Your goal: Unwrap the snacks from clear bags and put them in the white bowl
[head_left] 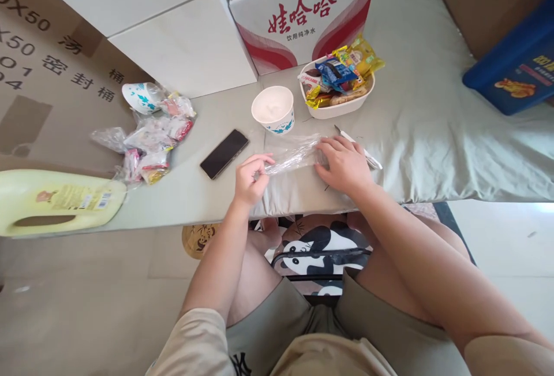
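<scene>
Looking down from the camera on your head, you sit on a stool with a panda seat (322, 246), and your knees are under the edge of a low table (194, 191) with a grey-green cloth (433, 133) over part of it. Your left hand (250, 177) pinches one end of a clear plastic bag (294, 153) between thumb and fingers, so that hand is closed on the bag. Your right hand (344, 165) lies flat on the other end with the fingers spread out, not gripping. It looks like you press that end down so the thin bag stays stretched and does not slide. The bag lies on the cloth right at the front edge, between your two hands. Just behind it stands a white paper cup (273, 109), open side up, close enough to reach. Next to the cup is a white bowl (340, 107) heaped with wrapped snacks (341, 73). A thin white thing (372, 159) pokes out from under your right hand; you cannot tell what it is. A black phone (224, 153) lies flat to your left, out of the way. Further left is a pile of empty wrappers (149, 142) with another paper cup (141, 96) tipped on its side. A yellow jug (56, 200) lies on its side at the far left. A red and white water carton (298, 12) stands at the back.
</scene>
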`<state>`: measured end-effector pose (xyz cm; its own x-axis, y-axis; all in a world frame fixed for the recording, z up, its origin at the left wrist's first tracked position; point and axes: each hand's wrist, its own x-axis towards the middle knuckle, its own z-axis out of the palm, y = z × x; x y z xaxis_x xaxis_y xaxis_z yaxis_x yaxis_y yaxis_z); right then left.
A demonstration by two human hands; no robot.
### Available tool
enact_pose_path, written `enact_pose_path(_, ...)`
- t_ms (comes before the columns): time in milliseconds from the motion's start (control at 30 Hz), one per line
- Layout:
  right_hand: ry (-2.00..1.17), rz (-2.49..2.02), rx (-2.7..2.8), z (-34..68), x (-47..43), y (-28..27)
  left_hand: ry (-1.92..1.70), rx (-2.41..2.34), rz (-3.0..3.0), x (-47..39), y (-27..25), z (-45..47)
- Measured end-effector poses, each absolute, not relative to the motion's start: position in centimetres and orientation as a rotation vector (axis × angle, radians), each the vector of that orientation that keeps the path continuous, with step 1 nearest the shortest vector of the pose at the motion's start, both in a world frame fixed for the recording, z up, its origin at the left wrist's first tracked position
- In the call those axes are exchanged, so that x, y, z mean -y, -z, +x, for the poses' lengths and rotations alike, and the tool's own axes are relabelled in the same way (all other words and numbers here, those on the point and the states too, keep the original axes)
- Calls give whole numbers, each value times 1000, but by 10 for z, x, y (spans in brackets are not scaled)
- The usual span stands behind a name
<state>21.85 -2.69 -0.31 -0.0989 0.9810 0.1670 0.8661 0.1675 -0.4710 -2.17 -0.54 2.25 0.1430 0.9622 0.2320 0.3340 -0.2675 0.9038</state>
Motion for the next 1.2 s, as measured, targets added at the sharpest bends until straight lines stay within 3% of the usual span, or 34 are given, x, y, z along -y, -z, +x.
enact_pose_path(333, -208, -1560, 1814, 238, 15, 2, -1171, -1237, 1926, -26, 3, -41)
enact_pose_path(633, -485, -1068, 2061, 232, 26, -3, -954, -1277, 1937, -15, -5, -36)
enact_pose_path(900, -988, -1240, 1484, 229, 28, -4, -911, -1337, 2094, -22, -2, -49)
enact_pose_path(1067, -1028, -1284, 1089, 232, 25, -8, -848, -1314, 2013, -24, -3, -52)
enact_pose_path(1200, -977, -1424, 1056, 234, 27, -7, -1043, -1233, 1628, -21, -6, -47)
